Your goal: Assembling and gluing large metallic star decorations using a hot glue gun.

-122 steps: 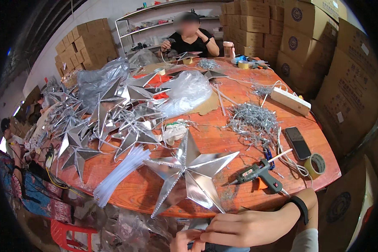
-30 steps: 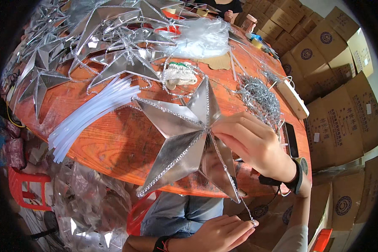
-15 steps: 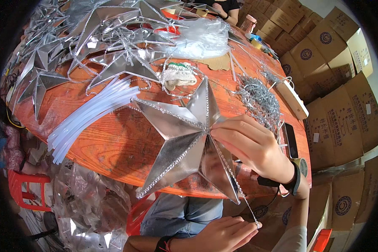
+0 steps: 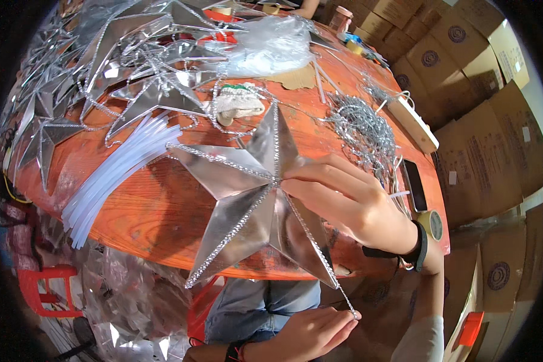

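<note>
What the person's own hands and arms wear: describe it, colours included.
The left hand is ungloved, with a dark wristband and a thin red cord. The right hand is ungloved too, with a black band and, further up, a pale sleeve.

Sticks point(image 4: 116, 181) left of star point(image 4: 245, 208), phone point(image 4: 414, 184) right

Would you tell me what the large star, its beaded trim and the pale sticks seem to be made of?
The large star looks like thin, polished silver metal or metallised plastic, since its facets shine mirror-like. Its beaded trim may be silvery plastic or glass, judging by its bright glints. The pale sticks are probably smooth plastic, being milky and translucent.
</note>
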`<state>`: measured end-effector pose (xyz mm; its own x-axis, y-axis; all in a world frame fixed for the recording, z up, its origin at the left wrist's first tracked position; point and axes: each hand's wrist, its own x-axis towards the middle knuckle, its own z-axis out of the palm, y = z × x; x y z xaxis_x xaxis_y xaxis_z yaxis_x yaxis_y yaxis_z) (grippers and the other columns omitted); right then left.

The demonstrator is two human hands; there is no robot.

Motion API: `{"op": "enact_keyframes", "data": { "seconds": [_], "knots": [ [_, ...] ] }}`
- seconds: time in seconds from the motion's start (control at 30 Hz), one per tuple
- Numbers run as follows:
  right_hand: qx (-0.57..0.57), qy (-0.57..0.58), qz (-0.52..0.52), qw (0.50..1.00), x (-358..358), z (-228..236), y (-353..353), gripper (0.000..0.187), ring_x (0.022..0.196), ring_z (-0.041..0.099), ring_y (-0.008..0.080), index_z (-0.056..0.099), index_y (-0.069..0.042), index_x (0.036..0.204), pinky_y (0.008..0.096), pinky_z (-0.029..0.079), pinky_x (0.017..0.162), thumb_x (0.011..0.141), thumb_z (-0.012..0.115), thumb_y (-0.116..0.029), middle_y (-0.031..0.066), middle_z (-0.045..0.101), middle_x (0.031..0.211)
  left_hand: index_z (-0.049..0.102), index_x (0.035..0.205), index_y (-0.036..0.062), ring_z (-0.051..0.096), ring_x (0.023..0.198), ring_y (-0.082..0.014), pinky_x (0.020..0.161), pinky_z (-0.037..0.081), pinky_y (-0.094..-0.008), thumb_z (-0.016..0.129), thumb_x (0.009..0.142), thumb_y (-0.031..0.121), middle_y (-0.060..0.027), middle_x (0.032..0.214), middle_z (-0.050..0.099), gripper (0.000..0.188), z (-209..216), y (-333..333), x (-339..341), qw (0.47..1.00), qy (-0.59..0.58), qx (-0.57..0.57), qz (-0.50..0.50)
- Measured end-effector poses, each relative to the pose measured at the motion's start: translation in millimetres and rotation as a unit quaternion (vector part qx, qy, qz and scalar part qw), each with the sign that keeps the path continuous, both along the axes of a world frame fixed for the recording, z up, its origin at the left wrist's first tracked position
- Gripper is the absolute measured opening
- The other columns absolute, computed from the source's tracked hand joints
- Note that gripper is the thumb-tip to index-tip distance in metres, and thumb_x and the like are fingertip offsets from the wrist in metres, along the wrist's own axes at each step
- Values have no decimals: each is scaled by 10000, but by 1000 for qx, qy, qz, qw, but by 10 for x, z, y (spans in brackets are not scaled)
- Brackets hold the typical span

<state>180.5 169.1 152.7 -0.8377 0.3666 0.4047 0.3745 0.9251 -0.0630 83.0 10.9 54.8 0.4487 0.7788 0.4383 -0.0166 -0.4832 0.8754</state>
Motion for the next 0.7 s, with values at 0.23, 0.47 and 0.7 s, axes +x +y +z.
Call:
{"op": "enact_keyframes", "data": {
  "seconds": [0.23, 0.47, 0.7],
  "knots": [
    [6, 17, 5, 1000, 11, -70, 0, 292, 849, 541, 225, 535, 16, 929, 294, 489, 687, 644, 575, -37, 91, 532, 904, 577, 928, 32, 633, 693, -194, 612, 513, -282, 602, 791, 51, -65, 770, 626, 141, -13, 6, -26, 999, 22, -19, -27],
    [35, 38, 16, 999, 27, -120, 21, 256, 812, 521, 230, 524, 13, 887, 307, 485, 652, 644, 570, -55, 82, 503, 836, 582, 926, 35, 646, 687, -184, 602, 516, -274, 579, 809, 47, -69, 770, 642, 118, -100, -35, -18, 997, 38, -64, -22],
    [55, 67, 19, 996, 15, -188, 68, 164, 778, 512, 232, 489, 5, 786, 308, 492, 613, 652, 555, -63, 89, 496, 806, 558, 934, 27, 570, 565, -187, 498, 450, -284, 591, 794, 46, -52, 675, 564, 144, -193, 13, 3, 1000, 14, -24, -12]
  ]
}}
